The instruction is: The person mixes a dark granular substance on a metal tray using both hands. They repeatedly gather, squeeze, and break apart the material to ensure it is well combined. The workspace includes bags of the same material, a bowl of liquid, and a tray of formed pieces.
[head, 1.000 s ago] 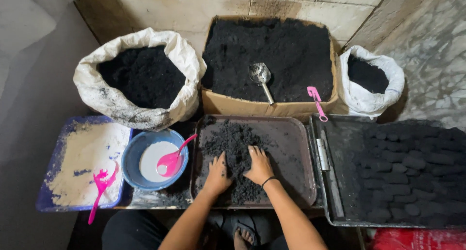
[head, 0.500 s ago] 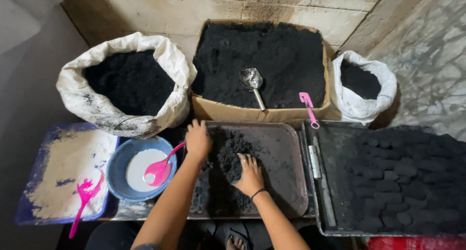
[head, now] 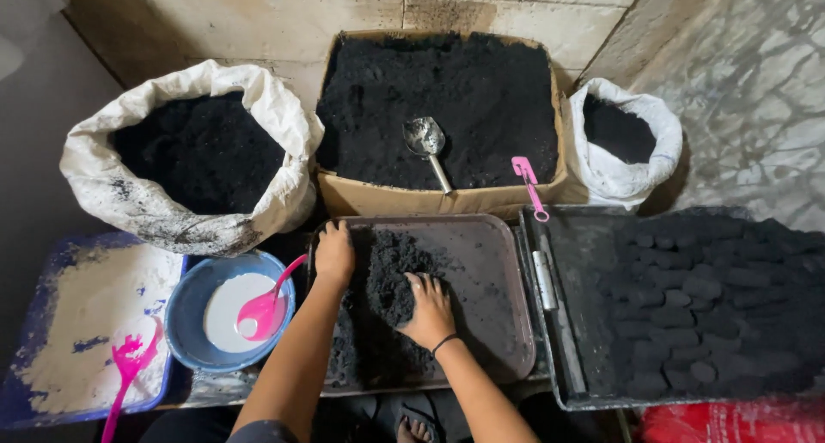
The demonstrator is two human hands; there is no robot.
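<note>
Black lumps (head: 713, 297) already fill much of the side tray (head: 571, 262), while a mound of dark powder (head: 391, 280) lies unformed in the brown tray (head: 494, 280), so by appearances much shaping is left. The left hand (head: 333, 254) rests fingers-curled on the mound's far-left edge; the right hand (head: 427, 310) spreads open, palm down, pressing powder beneath its fingertips. Neither hand grips anything.

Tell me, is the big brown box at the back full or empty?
Full. The cardboard box is heaped nearly to its rim with black powder, and a metal scoop lies on top of it.
</note>
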